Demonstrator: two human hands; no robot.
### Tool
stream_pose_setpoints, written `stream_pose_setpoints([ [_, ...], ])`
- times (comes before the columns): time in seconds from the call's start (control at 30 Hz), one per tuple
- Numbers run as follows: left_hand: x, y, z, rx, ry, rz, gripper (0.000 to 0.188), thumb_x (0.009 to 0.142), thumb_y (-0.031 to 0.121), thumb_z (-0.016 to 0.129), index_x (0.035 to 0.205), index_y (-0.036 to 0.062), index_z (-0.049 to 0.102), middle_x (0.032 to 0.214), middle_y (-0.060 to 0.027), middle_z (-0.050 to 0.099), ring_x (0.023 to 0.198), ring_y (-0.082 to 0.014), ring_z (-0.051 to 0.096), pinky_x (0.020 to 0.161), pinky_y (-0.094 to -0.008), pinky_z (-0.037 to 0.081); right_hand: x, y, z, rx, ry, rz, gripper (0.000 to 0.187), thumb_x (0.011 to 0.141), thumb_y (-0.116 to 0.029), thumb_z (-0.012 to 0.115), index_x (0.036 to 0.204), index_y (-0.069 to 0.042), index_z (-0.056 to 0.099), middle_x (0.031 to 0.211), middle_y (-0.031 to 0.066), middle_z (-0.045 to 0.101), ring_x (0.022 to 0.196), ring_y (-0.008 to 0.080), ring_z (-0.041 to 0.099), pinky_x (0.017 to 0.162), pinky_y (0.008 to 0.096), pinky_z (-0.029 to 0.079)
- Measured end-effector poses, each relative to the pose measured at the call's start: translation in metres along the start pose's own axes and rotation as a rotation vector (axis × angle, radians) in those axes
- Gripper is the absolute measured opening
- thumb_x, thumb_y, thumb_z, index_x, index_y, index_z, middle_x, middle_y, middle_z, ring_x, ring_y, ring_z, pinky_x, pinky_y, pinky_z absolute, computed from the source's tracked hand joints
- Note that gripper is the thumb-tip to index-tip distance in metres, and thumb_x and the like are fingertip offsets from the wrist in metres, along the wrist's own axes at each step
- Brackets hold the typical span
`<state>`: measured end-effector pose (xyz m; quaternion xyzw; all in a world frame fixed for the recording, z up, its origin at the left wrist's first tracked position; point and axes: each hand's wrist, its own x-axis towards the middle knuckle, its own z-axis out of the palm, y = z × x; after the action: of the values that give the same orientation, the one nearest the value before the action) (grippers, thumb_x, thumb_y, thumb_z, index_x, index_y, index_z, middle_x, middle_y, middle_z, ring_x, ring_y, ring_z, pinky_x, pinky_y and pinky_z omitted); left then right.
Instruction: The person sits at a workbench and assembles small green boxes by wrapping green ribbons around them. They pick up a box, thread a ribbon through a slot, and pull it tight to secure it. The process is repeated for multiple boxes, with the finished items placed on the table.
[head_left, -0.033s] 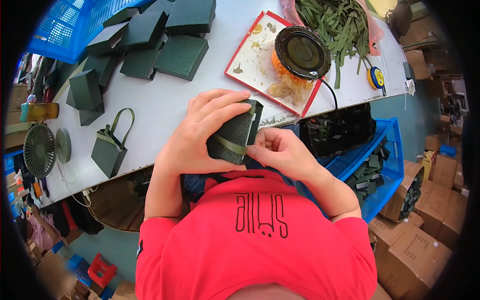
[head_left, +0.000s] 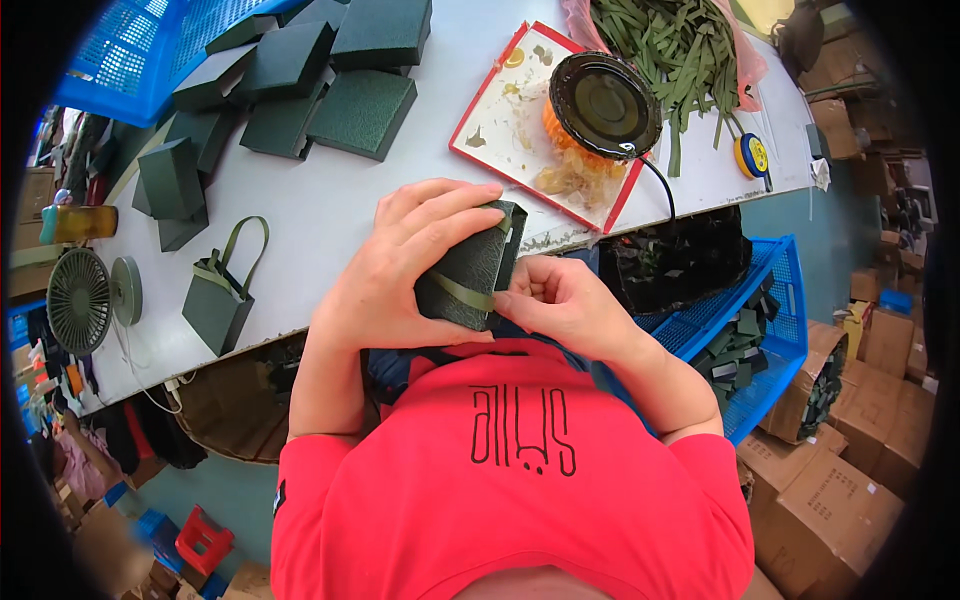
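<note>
- Here's the green box (head_left: 458, 262), up off the work, held in front of the red shirt (head_left: 500, 510) by the near edge of the white table (head_left: 300, 205).
- The left hand (head_left: 385, 270) has it wrapped: fingers over the far side, thumb along the near one, clasping it firmly.
- A flat green ribbon (head_left: 462, 290) runs across the box, down to its right edge.
- And there's the right hand (head_left: 565, 305), fingers curled, thumb tip at that ribbon's end; whether it's pinching the ribbon, I cannot tell.
- Over to the left, a green bag-shaped box (head_left: 218, 312) lies with a ribbon loop sticking up.
- Beyond it, more dark green boxes (head_left: 363, 115) are heaped, with a blue crate (head_left: 125, 70) behind.
- Top right, a black-rimmed pot (head_left: 605, 105) sits on a stained, red-edged board (head_left: 495, 105).
- Beside that, loose ribbons (head_left: 665, 50) spill from a pink bag (head_left: 748, 60), near a yellow-and-blue tape measure (head_left: 751, 156).
- Far left, a small fan (head_left: 80, 300).
</note>
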<state>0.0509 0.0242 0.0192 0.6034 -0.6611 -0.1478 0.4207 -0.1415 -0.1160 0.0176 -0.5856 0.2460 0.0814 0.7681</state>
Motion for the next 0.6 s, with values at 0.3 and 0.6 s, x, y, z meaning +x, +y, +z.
stream_pose_setpoints([
  [0.3, 0.005, 0.009, 0.005, 0.143, -0.059, 0.061, 0.084, 0.054, 0.027, 0.093, 0.128, 0.0039, 0.061, 0.142, -0.0138, 0.059, 0.127, -0.0358, 0.053, 0.105, -0.0466, 0.039, 0.008, 0.012, -0.008, -0.178, -0.045, 0.020, 0.030, 0.096, -0.022, 0.066, 0.078, 0.001, 0.061, 0.070, 0.0039, 0.066, 0.060, 0.0084, 0.058, 0.056, 0.0261, 0.046],
  [0.6, 0.001, 0.000, 0.005, 0.210, 0.164, -0.037, 0.094, 0.053, 0.028, 0.096, 0.135, 0.0032, 0.056, 0.143, -0.0179, 0.056, 0.132, -0.0388, 0.050, 0.110, -0.0477, 0.039, -0.027, -0.008, -0.007, -0.523, 0.391, -0.649, 0.018, 0.097, -0.016, 0.068, 0.102, 0.001, 0.071, 0.079, 0.0091, 0.068, 0.070, 0.0173, 0.064, 0.068, 0.0301, 0.051],
])
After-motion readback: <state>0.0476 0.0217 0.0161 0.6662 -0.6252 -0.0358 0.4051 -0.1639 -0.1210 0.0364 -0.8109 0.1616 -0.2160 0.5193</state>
